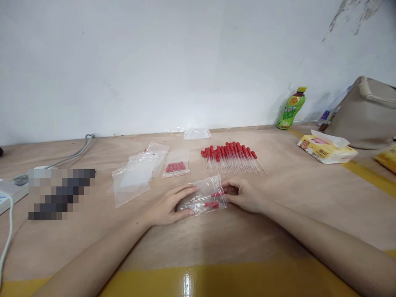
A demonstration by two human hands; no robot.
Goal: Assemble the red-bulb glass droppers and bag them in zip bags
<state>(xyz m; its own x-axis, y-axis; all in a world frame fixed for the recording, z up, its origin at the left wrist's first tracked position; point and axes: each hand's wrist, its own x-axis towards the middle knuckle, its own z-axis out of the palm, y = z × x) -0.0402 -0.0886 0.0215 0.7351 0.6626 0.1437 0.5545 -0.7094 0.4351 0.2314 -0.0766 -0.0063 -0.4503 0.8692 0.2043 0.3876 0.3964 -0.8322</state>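
A clear zip-lock bag (201, 188) lies flat in front of me, its mouth toward the right. Two glass droppers with red rubber bulbs are visible in it, the nearer one (211, 204) and the farther one (216, 194). My left hand (173, 205) holds the bag's left end, fingers over the far side and thumb on the near side. At the mouth, my right hand (241, 195) has its fingers closed around the bulb end of the farther dropper; the fingertips partly hide it. Just beyond is a pile of red-bulbed droppers (230, 156).
A filled bag of droppers (176, 166) lies left of the pile, beside several flat bags (133, 175). Another bag (197, 133) rests by the wall. Rightward are a green bottle (291, 109), tissue pack (328, 149) and handbag (361, 115); cables (72, 153) run left.
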